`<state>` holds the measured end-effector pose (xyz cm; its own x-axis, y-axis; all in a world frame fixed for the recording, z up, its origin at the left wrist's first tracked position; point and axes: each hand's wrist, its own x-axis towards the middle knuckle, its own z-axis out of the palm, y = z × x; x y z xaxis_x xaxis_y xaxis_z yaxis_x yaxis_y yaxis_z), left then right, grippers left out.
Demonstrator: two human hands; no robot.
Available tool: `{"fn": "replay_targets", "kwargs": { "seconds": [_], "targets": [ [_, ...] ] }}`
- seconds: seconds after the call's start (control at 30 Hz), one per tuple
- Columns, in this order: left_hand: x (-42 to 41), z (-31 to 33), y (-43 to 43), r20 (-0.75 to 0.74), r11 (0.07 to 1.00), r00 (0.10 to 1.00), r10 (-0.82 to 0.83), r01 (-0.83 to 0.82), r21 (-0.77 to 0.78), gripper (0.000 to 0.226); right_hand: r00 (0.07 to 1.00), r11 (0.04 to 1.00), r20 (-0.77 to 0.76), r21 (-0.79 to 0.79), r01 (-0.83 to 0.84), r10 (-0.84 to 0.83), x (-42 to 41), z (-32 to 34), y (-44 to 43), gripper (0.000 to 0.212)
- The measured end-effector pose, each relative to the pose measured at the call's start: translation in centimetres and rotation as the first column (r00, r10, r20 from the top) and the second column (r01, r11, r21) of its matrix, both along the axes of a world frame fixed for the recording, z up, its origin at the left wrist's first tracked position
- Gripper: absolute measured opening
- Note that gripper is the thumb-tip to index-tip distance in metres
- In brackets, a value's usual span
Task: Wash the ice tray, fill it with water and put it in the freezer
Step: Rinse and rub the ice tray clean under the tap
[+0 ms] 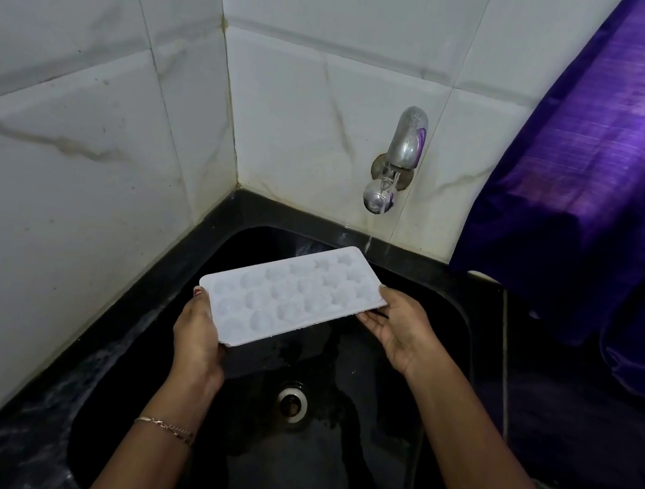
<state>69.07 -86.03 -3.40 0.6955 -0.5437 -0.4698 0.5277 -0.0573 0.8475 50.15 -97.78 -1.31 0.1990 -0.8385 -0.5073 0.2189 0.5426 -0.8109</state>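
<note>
A white ice tray (291,295) with several moulded cups hangs level over the black sink (467,309), cups facing up. My left hand (198,334) grips its near left end, thumb on the rim. My right hand (398,326) holds its far right end, thumb on top and fingers underneath. A metal tap (399,159) sticks out of the tiled wall above the tray's far end. A thin stream of water falls from it, just past the tray's far corner.
The sink's round drain (292,402) lies below the tray. White tiled walls (72,162) close in the left and back. A purple curtain (617,185) hangs at the right over the dark counter. The sink's left rim is wet.
</note>
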Motion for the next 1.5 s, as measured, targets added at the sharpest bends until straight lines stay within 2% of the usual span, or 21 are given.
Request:
{"fn": "replay_targets", "kwargs": {
  "seconds": [0.53, 0.97, 1.5],
  "targets": [
    [-0.4, 0.0, -0.9, 0.008, 1.0, 1.0, -0.013, 0.013, -0.006, 0.035, 1.0, 1.0, 0.0, 0.006, 0.026, -0.026, -0.6, 0.1, -0.5, 0.02],
    [-1.2, -0.1, -2.9, 0.029, 0.999, 0.998, -0.047, 0.047, -0.013, 0.03, 0.995, 0.995, -0.018, -0.002, 0.096, -0.096, -1.9, 0.7, -1.5, 0.015],
    [-1.3, 0.2, -3.2, 0.052, 0.998, 0.997, -0.061, 0.061, -0.009, 0.029, 0.995, 0.995, -0.007, -0.005, 0.102, -0.102, -2.1, 1.1, -1.5, 0.016]
  ]
}}
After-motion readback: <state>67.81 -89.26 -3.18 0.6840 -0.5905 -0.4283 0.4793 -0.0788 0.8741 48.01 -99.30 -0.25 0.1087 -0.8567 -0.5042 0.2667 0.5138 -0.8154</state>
